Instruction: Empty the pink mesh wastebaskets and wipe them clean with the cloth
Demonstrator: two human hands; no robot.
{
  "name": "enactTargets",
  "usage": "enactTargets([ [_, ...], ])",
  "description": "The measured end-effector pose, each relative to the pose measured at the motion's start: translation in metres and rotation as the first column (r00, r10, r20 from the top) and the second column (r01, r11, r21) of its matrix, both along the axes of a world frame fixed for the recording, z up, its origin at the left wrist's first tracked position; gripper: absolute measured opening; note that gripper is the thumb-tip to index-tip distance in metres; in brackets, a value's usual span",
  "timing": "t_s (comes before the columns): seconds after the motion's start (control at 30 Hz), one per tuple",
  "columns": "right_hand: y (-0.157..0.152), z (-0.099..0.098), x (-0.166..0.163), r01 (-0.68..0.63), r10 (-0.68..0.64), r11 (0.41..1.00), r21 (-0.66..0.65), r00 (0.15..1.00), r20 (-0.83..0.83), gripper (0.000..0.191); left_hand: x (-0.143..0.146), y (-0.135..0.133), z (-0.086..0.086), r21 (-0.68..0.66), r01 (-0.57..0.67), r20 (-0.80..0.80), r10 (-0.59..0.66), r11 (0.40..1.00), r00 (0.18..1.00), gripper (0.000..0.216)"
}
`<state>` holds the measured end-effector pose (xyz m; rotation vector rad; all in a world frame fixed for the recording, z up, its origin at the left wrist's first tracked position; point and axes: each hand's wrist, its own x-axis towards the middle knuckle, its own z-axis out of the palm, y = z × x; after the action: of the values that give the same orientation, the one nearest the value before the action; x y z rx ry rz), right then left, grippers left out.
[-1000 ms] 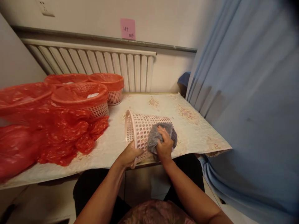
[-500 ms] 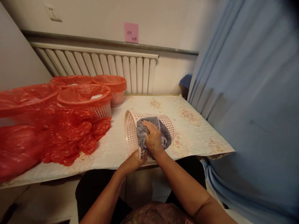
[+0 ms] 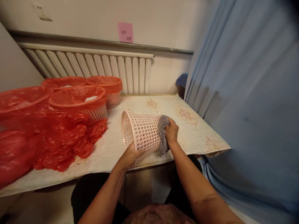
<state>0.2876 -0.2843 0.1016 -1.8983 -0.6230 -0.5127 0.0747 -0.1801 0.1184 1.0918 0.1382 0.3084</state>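
1. Left of the frame: at least four lined baskets [image 3: 94, 113] stand close together, red film turned over their rims. These look like the part already done, though what lies inside is mostly hidden; white scraps show in two.
2. Lower left, in front of them: a crumpled heap of red bags [image 3: 67, 137], loose and apparently unused.
3. Centre: the left hand [image 3: 129, 155] is closed on the near, lower part of a rim, thumb outside.
4. Centre: that rim belongs to the pink basket [image 3: 146, 132], lying on its side, mouth towards the left of the frame, with no liner. Wiping seems under way; how much of it has been wiped, I cannot tell.
5. Right of centre: the right hand [image 3: 171, 130] is curled round a bunched grey cloth [image 3: 163, 137], which lies against the basket's base end and hides it.
6. Surface: the bench [image 3: 198, 137] wears a pale quilted cover with flower sprays, reaching from lower left to right of centre.
7. Upper left: a wall socket [image 3: 42, 12], with a ribbed radiator [image 3: 93, 63] below it.
8. Top centre: a pink note [image 3: 125, 32], handwritten.
9. Right side: a long blue curtain [image 3: 245, 124].
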Motion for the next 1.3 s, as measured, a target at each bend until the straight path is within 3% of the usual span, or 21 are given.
enactTargets([
  [0.13,-0.019,-0.029,-0.001,0.167,-0.158,0.983,0.074,0.982,-0.105,0.045,0.001,0.005,-0.001,0.025,-0.02,-0.004,0.02,0.999,1.0,0.067],
  [0.27,-0.009,-0.041,-0.047,0.041,-0.043,0.983,0.177,0.999,0.008,0.049,0.003,0.007,-0.004,0.104,-0.02,-0.034,0.024,0.994,0.999,0.063],
  [0.37,0.005,-0.026,-0.087,-0.153,0.133,0.971,0.182,0.984,0.118,0.047,0.003,0.008,-0.007,0.262,0.0,-0.06,0.016,0.965,0.998,0.054],
  [0.5,0.022,0.008,-0.12,-0.425,0.395,0.903,0.062,0.879,0.269,0.045,-0.004,0.008,-0.013,0.5,0.009,-0.068,0.029,0.866,0.997,0.043],
  [0.63,0.039,0.037,-0.121,-0.465,0.446,0.885,0.002,0.85,0.282,0.043,-0.016,0.008,-0.026,0.609,0.074,-0.136,0.012,0.789,0.991,0.042],
  [0.8,0.05,0.05,-0.114,-0.42,0.42,0.906,-0.046,0.884,0.207,0.041,-0.024,0.01,-0.041,0.601,0.187,-0.162,-0.111,0.777,0.981,0.039],
  [1.07,0.034,0.032,-0.118,-0.431,0.429,0.9,-0.061,0.853,0.299,0.05,-0.012,0.0,-0.013,0.367,-0.012,-0.08,0.044,0.93,0.996,0.063],
  [1.2,0.025,0.029,-0.086,-0.397,0.404,0.915,-0.076,0.888,0.222,0.054,-0.01,-0.005,-0.01,0.214,-0.017,-0.078,0.034,0.977,0.996,0.068],
  [1.3,0.011,0.024,-0.044,-0.22,0.224,0.974,-0.062,0.971,0.077,0.047,-0.011,-0.006,-0.009,0.151,0.044,-0.074,-0.033,0.988,0.997,0.07],
])
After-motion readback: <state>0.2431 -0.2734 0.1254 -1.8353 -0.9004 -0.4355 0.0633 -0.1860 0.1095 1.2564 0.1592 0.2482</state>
